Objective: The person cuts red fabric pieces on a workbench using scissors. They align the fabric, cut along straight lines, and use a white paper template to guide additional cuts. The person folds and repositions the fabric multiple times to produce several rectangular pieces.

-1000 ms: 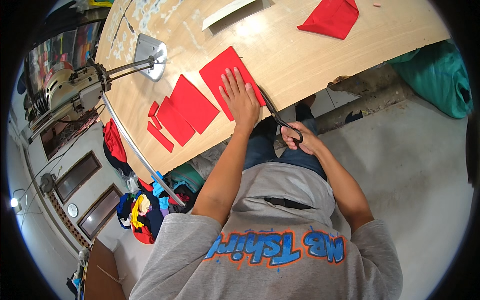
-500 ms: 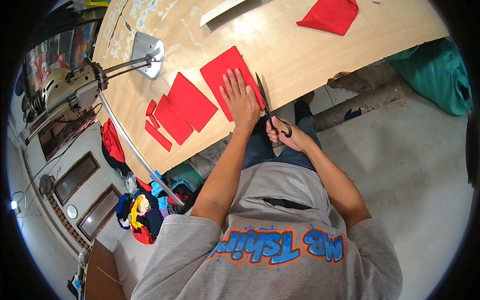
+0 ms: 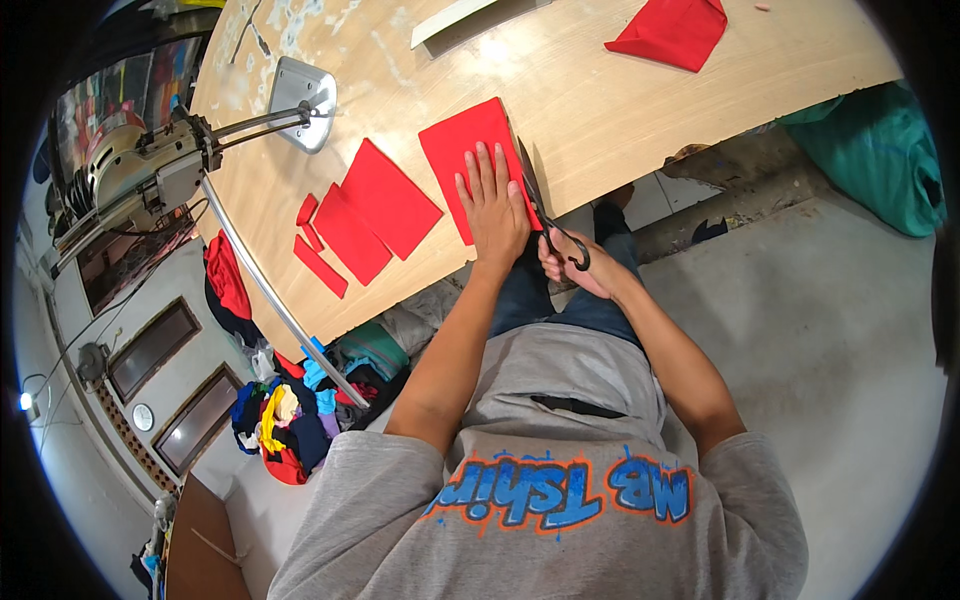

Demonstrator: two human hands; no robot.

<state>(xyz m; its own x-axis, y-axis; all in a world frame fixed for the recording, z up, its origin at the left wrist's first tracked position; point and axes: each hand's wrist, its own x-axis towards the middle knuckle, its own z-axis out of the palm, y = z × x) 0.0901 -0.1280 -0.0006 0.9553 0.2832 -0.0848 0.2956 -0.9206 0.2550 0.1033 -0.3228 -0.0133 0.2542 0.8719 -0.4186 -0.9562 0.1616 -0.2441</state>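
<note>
The worktop (image 3: 585, 120) carries a red fabric panel (image 3: 464, 130) whose near side reaches the front edge, presumably for easy access; bare wood lies open to its right. Two smaller red fabric pieces (image 3: 390, 200) lie to the left, apart from the panel. The left hand (image 3: 495, 210), flat with fingers extended, rests on the panel, apparently steadying it. The right hand (image 3: 580, 265), closed around the handles of the scissors (image 3: 540, 208), has free room off the worktop; the blades follow the panel's right edge. Narrow red strips (image 3: 321, 267) lie farthest left.
</note>
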